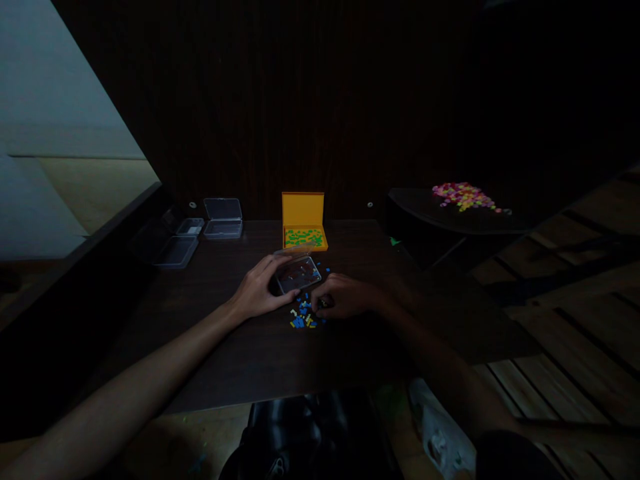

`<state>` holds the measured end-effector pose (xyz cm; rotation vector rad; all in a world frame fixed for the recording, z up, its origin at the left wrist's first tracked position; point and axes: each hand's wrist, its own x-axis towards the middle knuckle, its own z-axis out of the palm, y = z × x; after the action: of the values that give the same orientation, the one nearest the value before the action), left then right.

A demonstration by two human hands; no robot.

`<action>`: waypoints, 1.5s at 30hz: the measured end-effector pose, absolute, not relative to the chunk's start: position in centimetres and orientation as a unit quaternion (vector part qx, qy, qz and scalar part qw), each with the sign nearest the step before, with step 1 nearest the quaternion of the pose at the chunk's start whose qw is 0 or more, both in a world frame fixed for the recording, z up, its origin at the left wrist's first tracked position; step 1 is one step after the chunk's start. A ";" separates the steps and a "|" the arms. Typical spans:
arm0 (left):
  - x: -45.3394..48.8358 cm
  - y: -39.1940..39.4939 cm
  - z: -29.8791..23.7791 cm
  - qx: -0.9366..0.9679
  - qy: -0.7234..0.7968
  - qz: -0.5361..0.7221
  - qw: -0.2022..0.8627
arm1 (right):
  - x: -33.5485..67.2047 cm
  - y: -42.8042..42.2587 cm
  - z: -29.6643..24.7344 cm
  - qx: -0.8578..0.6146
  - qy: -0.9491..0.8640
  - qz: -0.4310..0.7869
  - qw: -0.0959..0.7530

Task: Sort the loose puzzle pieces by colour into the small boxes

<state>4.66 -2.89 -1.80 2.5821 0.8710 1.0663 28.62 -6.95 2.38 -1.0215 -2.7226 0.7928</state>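
Note:
My left hand (259, 289) grips the left side of a small clear plastic box (299, 275), thumb at its near edge and fingers at the far side. The box has its lid raised and is tilted, with a few small pieces inside. Just right of it, my right hand (343, 295) is curled low over the table with fingers bent together; whatever lies in them is hidden. Below the box and beside the right fingertips lies a loose pile of tiny blue, yellow and pale pieces (301, 319). A few blue bits are scattered beyond the right hand.
An open yellow box (303, 210) with green pieces stands behind my hands. Clear plastic boxes (223, 229) sit open at the back left. At right, a raised dark shelf (415, 207) carries a heap of pink and yellow bits (465, 196). The table's front edge is near me.

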 end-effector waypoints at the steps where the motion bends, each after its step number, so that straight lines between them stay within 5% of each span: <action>1: 4.6 -2.9 -1.8 0.877 0.296 0.362 0.108 | 28.6 -7.0 2.4 -0.334 -0.902 0.267 0.061; 22: 4.2 -2.9 -1.7 0.877 0.296 0.361 0.113 | 28.1 -6.7 2.5 -0.347 -0.893 0.284 0.042; 30: 4.4 -3.4 -1.4 0.885 0.279 0.358 0.107 | 29.2 -6.2 4.1 -0.420 -0.845 0.294 0.149; 45: 5.3 -4.1 -1.2 0.891 0.238 0.378 0.077 | 28.5 -6.2 3.2 -0.505 -0.861 0.064 0.005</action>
<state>5.32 -4.11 -1.16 2.6703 0.7135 1.1326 28.46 -6.25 3.20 -1.5826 -2.6958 0.2019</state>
